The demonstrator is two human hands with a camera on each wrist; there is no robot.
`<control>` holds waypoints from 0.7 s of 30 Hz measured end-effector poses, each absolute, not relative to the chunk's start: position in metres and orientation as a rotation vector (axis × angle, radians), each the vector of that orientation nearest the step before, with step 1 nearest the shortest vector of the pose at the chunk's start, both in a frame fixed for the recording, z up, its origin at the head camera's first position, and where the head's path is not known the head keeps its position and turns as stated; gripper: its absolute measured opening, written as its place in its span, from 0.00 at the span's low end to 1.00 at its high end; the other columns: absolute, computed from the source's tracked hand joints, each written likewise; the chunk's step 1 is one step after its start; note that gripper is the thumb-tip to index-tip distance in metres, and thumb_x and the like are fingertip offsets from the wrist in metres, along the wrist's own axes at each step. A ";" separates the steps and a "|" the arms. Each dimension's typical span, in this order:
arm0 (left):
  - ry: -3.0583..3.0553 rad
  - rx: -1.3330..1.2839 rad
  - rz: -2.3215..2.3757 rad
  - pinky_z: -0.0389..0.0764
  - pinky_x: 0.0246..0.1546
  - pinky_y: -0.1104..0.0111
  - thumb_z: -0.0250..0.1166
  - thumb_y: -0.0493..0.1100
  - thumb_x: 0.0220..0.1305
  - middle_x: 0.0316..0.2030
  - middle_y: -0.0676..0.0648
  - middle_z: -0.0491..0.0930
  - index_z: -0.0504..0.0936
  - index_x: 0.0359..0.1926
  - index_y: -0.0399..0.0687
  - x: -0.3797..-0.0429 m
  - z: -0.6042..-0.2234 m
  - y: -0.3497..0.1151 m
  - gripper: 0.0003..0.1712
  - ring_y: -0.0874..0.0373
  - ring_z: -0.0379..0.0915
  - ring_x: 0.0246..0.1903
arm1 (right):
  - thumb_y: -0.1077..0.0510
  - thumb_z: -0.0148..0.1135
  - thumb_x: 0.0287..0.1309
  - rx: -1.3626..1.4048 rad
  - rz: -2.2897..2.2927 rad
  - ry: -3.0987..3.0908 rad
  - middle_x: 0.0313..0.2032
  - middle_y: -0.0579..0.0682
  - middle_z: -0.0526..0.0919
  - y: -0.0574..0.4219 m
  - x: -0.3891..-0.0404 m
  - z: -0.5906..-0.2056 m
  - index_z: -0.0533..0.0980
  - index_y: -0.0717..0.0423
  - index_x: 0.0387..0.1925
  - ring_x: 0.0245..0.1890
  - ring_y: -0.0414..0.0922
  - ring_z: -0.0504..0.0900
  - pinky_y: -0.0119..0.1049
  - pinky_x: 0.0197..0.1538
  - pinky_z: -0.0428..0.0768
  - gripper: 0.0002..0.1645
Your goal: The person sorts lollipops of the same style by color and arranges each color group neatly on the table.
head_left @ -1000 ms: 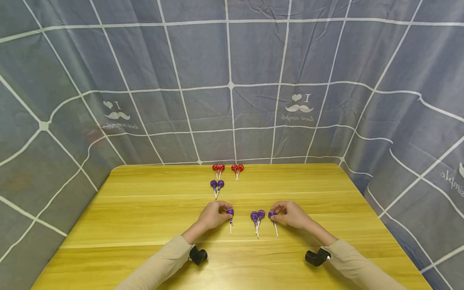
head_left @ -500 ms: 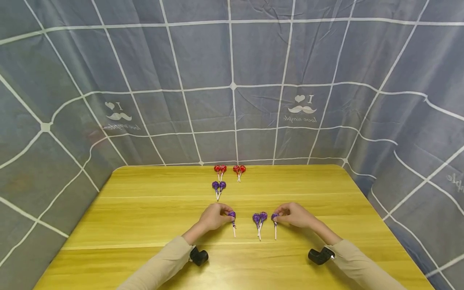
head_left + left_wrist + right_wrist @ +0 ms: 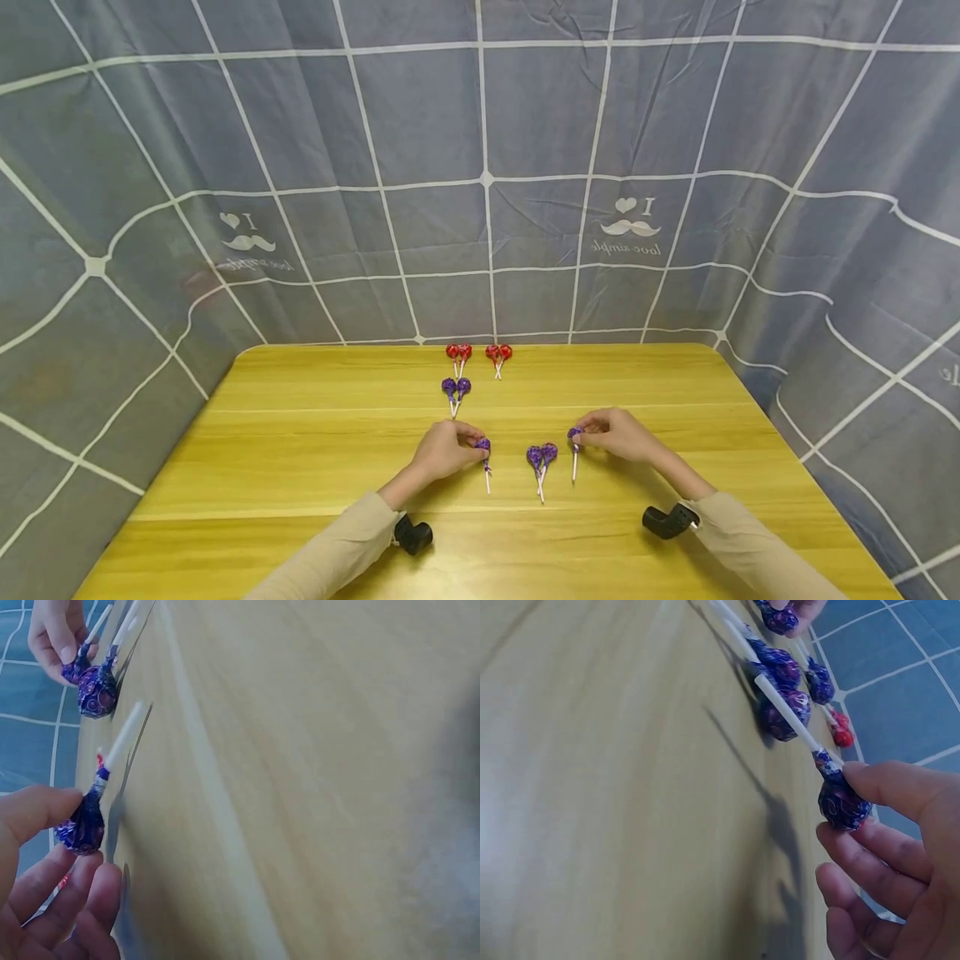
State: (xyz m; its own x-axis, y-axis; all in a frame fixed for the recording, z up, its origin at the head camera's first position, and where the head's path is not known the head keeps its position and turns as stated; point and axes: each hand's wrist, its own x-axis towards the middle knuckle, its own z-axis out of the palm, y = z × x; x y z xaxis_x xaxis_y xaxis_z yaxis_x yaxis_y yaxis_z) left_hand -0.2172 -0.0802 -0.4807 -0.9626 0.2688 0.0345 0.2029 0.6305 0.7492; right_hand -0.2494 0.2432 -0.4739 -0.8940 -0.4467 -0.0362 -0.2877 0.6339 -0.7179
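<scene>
My left hand (image 3: 444, 450) pinches the head of a purple-wrapped lollipop (image 3: 84, 825) between thumb and fingers, its white stick pointing toward me. On the other side, my right hand (image 3: 617, 434) pinches another purple lollipop (image 3: 843, 804) by its head. In the right wrist view that lollipop hangs above the table, its shadow apart from it. Between the hands lies a pair of purple lollipops (image 3: 542, 455) with crossed sticks.
Farther back on the wooden table (image 3: 300, 467) lies another purple lollipop pair (image 3: 456, 387). Behind it, near the far edge, are two red lollipop pairs, one left (image 3: 459, 351) and one right (image 3: 498, 352). A grey grid curtain (image 3: 420, 225) surrounds the table.
My right hand has moved up and away from the middle pair with its lollipop, whose stick now hangs straighter. My left hand keeps its pinch and has barely moved.
</scene>
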 end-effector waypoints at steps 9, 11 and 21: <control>2.802 0.300 1.377 0.73 0.21 0.72 0.72 0.44 0.53 0.35 0.45 0.87 0.87 0.42 0.44 -0.235 -0.471 -0.073 0.15 0.61 0.80 0.23 | 0.50 0.67 0.56 -0.553 -1.161 2.710 0.33 0.50 0.84 0.227 -0.268 -0.463 0.83 0.58 0.41 0.28 0.40 0.76 0.29 0.29 0.73 0.17; 2.838 0.291 1.368 0.71 0.21 0.73 0.72 0.44 0.53 0.35 0.45 0.87 0.87 0.42 0.45 -0.241 -0.468 -0.070 0.15 0.61 0.79 0.23 | 0.50 0.68 0.55 -0.546 -1.162 2.723 0.33 0.49 0.84 0.222 -0.272 -0.461 0.83 0.56 0.41 0.27 0.40 0.75 0.29 0.28 0.72 0.17; 2.956 0.222 1.409 0.77 0.33 0.66 0.72 0.44 0.52 0.38 0.45 0.88 0.87 0.43 0.44 -0.271 -0.455 -0.060 0.16 0.53 0.81 0.35 | 0.50 0.68 0.54 -0.547 -1.168 2.770 0.34 0.51 0.85 0.196 -0.303 -0.458 0.83 0.57 0.42 0.27 0.39 0.75 0.30 0.30 0.72 0.18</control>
State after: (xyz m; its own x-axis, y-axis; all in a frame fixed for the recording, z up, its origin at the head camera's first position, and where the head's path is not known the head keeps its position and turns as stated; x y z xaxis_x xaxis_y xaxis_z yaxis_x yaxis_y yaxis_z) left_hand -0.2709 -0.0604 -0.4552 -0.9810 0.0609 0.1840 0.1813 0.6240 0.7601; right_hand -0.3028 0.1962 -0.4582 -0.9325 -0.3565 0.0588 -0.2909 0.6442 -0.7074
